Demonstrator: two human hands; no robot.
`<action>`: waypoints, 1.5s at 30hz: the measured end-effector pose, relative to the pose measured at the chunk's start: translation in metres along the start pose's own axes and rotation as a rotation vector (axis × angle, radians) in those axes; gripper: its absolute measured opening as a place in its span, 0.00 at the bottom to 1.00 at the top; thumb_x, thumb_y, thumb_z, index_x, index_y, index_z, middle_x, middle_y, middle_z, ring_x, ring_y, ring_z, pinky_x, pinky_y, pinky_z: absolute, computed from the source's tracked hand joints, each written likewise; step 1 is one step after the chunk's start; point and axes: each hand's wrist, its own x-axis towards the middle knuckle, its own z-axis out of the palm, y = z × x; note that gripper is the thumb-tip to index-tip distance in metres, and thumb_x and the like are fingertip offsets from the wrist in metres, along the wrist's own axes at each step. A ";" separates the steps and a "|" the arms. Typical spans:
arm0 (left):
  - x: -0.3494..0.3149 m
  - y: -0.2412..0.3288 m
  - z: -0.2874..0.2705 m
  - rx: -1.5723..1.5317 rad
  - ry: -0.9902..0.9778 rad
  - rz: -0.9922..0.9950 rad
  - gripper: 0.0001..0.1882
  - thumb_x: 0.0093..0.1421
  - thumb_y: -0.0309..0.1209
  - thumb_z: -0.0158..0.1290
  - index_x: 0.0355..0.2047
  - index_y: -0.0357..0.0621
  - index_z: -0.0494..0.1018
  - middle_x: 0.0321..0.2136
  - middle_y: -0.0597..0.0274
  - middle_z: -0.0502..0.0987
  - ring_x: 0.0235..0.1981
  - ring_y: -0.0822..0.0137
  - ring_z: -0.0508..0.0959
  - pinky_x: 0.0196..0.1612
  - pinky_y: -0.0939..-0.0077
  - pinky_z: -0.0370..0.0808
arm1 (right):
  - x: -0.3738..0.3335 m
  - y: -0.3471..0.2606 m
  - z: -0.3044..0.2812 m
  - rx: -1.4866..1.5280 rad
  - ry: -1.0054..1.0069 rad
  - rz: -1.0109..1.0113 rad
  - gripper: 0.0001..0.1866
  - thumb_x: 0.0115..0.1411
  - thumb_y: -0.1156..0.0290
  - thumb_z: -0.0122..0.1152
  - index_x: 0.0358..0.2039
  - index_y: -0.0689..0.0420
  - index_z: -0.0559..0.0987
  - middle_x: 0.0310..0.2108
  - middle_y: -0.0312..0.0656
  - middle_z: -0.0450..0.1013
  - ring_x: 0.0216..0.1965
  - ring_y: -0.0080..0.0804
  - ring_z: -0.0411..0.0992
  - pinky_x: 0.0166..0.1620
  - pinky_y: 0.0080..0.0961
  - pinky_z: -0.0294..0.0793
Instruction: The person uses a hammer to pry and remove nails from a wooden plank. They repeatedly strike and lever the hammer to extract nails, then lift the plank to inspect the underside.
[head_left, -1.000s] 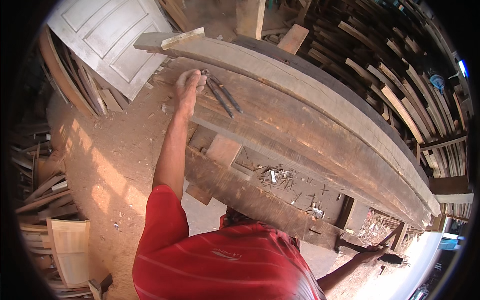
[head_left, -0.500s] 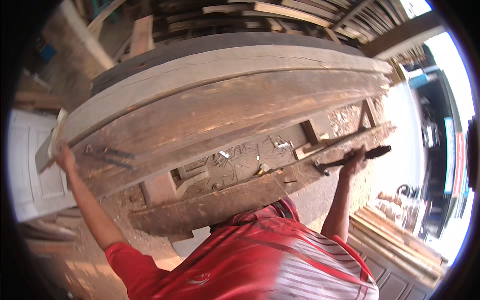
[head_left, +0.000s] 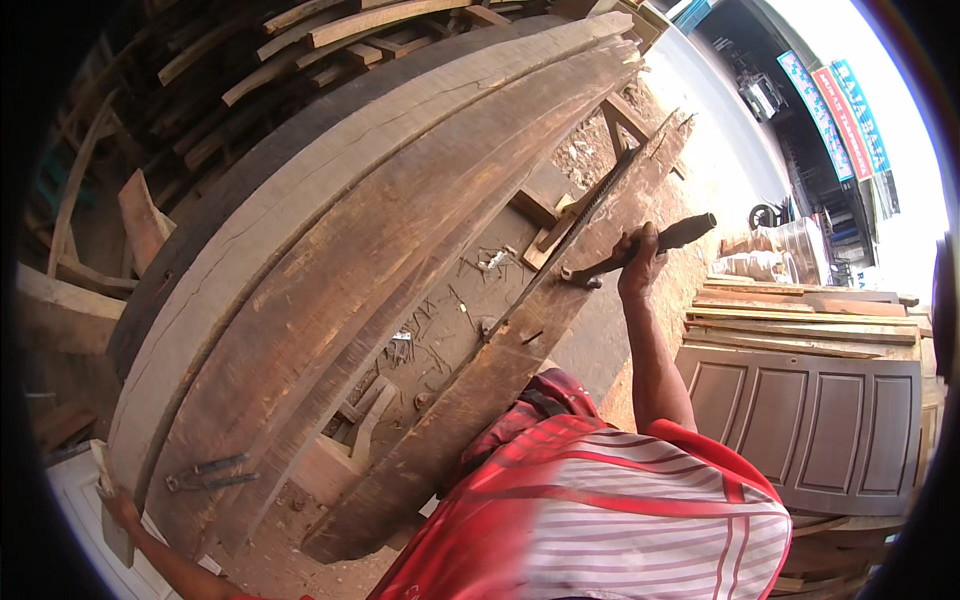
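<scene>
At the near-left end of a long grey plank (head_left: 330, 190), my left hand (head_left: 122, 508) has its fingers closed over the end, beside a small pale piece of wood. My right hand (head_left: 642, 262) grips a hammer (head_left: 685, 232) by its dark handle. The hammer's head hangs just over the nearer brown beam (head_left: 470, 385), and whether it touches is hard to tell. A nail-like metal piece (head_left: 532, 338) lies on that beam. Metal pincers (head_left: 210, 475) with dark handles lie on the wide brown plank (head_left: 340, 290) near my left hand.
Between plank and beam, many nails (head_left: 425, 325) and wood offcuts (head_left: 372, 418) lie on the ground. Stacked lumber (head_left: 380, 30) rises behind. At right are a brown panelled door (head_left: 800, 425) and a pile of boards (head_left: 800, 315). A white panel (head_left: 85, 500) stands at lower left.
The whole view has swung, so the planks now run steeply from lower left to upper right. Both hands keep their holds, the left on the plank end, the right on the hammer.
</scene>
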 end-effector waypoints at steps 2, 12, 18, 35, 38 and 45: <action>0.001 -0.008 -0.016 0.075 -0.038 0.024 0.40 0.59 0.34 0.57 0.71 0.37 0.58 0.65 0.37 0.69 0.65 0.40 0.69 0.69 0.52 0.64 | 0.001 0.007 0.002 0.000 0.001 0.006 0.21 0.68 0.53 0.63 0.27 0.54 0.70 0.19 0.36 0.68 0.17 0.25 0.67 0.21 0.24 0.68; -0.071 0.126 -0.097 0.442 -0.258 -0.071 0.41 0.64 0.51 0.58 0.68 0.35 0.63 0.58 0.36 0.74 0.55 0.33 0.76 0.60 0.46 0.72 | -0.001 -0.006 -0.008 -0.094 -0.013 -0.013 0.20 0.67 0.52 0.63 0.32 0.56 0.70 0.22 0.36 0.70 0.19 0.24 0.68 0.23 0.23 0.68; -0.103 0.001 -0.061 0.188 0.197 0.024 0.41 0.68 0.59 0.52 0.63 0.31 0.67 0.56 0.36 0.76 0.52 0.36 0.77 0.57 0.50 0.73 | 0.003 0.002 0.025 -0.067 -0.029 0.049 0.20 0.67 0.52 0.64 0.29 0.55 0.73 0.20 0.35 0.69 0.19 0.22 0.68 0.22 0.22 0.66; -0.497 0.424 -0.185 -1.396 -0.919 0.164 0.43 0.56 0.60 0.64 0.54 0.35 0.66 0.33 0.58 0.76 0.30 0.68 0.77 0.34 0.72 0.75 | -0.011 -0.026 0.056 -0.331 -0.526 0.041 0.22 0.58 0.53 0.76 0.33 0.60 0.78 0.23 0.29 0.70 0.28 0.19 0.67 0.33 0.24 0.70; -0.556 0.489 -0.169 -1.451 -1.216 0.149 0.38 0.56 0.54 0.67 0.52 0.36 0.67 0.33 0.59 0.77 0.30 0.68 0.78 0.36 0.69 0.77 | -0.002 -0.016 0.044 -0.387 -0.657 0.019 0.24 0.57 0.51 0.77 0.38 0.60 0.81 0.24 0.34 0.74 0.27 0.22 0.70 0.33 0.28 0.72; -0.623 0.561 -0.165 -1.022 -1.334 0.403 0.38 0.56 0.53 0.68 0.53 0.31 0.72 0.38 0.49 0.82 0.41 0.60 0.82 0.47 0.64 0.78 | 0.017 -0.022 0.030 -0.391 -0.903 0.072 0.27 0.55 0.48 0.78 0.36 0.60 0.80 0.22 0.35 0.72 0.26 0.23 0.68 0.32 0.29 0.71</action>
